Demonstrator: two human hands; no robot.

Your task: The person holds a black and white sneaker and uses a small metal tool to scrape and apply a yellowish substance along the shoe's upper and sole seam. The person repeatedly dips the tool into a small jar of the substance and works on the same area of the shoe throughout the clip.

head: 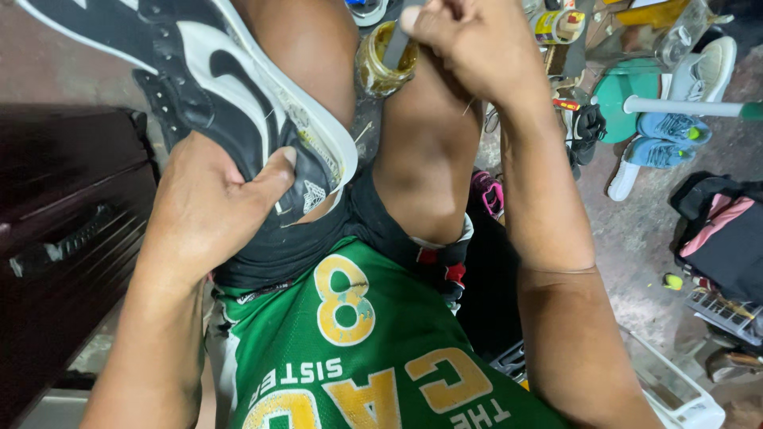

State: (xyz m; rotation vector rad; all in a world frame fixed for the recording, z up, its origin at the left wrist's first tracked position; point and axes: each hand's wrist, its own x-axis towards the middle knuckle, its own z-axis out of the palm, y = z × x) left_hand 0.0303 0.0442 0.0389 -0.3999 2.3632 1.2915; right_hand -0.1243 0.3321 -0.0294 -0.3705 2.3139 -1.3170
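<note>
Left hand (208, 208) is clamped tight down by the lap with the thumb pressed across and the forearm coming straight up from below, while the right hand (469, 44) is fisted higher up, wrist bent, arm stretched out long.

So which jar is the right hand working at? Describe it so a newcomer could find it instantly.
Start at the person's bare knees at top centre. Between them stands a small open glass jar of yellowish glue, just below the right hand, which dips a flat grey tool into it. No other container nearby stands open with amber contents.
</note>
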